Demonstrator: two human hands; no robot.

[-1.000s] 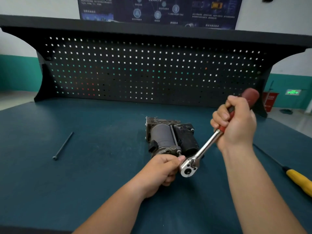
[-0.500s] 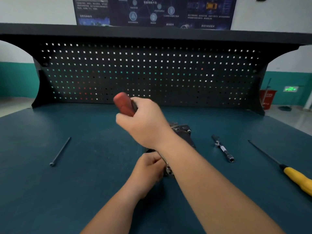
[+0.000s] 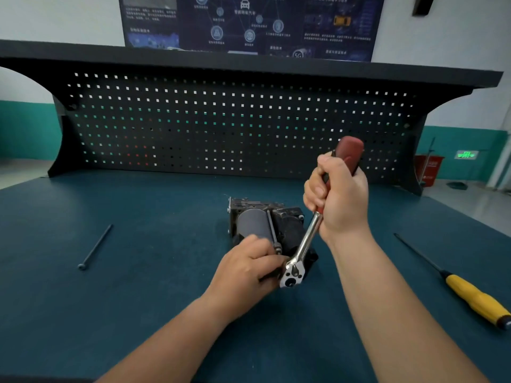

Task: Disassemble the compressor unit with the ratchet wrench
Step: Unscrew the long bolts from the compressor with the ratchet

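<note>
The dark compressor unit (image 3: 265,221) lies in the middle of the blue-green bench, a long bolt running along its grey cylinder. My right hand (image 3: 338,199) grips the red handle of the ratchet wrench (image 3: 305,244), which slants up to the right. The wrench's chrome head sits at the unit's near end. My left hand (image 3: 247,268) holds the near end of the unit, fingers curled right beside the wrench head. What the head is seated on is hidden.
A long loose bolt (image 3: 95,247) lies on the bench at the left. A screwdriver with a yellow handle (image 3: 475,298) lies at the right. A black pegboard back panel (image 3: 235,125) closes off the far edge of the bench.
The wrench handle swung from the right over to the left across the unit, then back up to the right. My left hand stayed at the unit's near end.
</note>
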